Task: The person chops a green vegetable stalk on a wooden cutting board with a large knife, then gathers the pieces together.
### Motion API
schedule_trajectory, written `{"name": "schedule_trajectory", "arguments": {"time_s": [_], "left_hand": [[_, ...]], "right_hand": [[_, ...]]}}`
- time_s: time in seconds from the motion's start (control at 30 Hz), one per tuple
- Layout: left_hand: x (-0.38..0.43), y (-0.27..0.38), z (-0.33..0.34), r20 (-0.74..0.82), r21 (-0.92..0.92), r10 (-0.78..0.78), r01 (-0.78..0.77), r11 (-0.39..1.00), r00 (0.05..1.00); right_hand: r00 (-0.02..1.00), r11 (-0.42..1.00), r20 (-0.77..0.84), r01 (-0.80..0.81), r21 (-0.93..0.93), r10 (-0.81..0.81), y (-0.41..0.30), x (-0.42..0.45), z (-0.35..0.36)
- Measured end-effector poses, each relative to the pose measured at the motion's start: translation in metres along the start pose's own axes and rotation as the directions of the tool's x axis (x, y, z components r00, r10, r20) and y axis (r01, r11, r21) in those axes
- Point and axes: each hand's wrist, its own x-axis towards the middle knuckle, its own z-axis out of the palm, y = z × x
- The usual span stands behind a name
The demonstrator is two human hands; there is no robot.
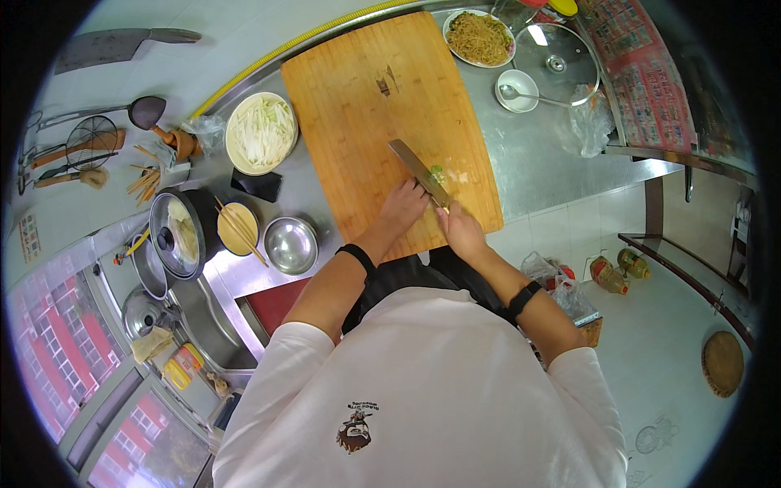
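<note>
A wooden cutting board (341, 116) lies before me on the steel counter. My right hand (464, 230) is closed around the handle of a kitchen knife (415, 165), whose broad blade points up and left over the board. My left hand (404, 204) is at the near-left side of the blade, its fingertips touching or close to it; I cannot tell if anything is under them. Chopped green pieces, perhaps scallion (437, 173), lie just right of the blade, with a few pale bits beside them on the board.
Left of the board are a bowl of shredded white vegetable (261, 133), a dark phone-like slab (257, 185), a steel bowl (291, 245), chopsticks on a yellow bowl (238, 228) and a lidded pot (178, 234). A noodle plate (479, 38), a white bowl with a spoon (517, 91) and a glass lid (556, 64) are right.
</note>
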Motion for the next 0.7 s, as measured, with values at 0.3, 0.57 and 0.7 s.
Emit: {"name": "schedule_trajectory", "arguments": {"time_s": [0.3,0.57,0.7], "left_hand": [[-0.005,-0.007,-0.002,-0.048,0.129,0.089,-0.082,0.988,0.995],[-0.004,-0.006,-0.002,-0.022,0.109,0.087,-0.084,0.991,0.996],[-0.004,-0.005,-0.002,0.003,0.109,0.063,-0.063,0.992,0.998]], "right_hand": [[0.992,0.938,0.049,-0.127,0.321,0.118,0.009,0.009,-0.018],[0.992,0.961,0.033,-0.128,0.244,0.123,0.01,-0.006,-0.029],[0.997,0.985,0.017,-0.079,0.151,0.077,0.004,-0.016,-0.028]]}}
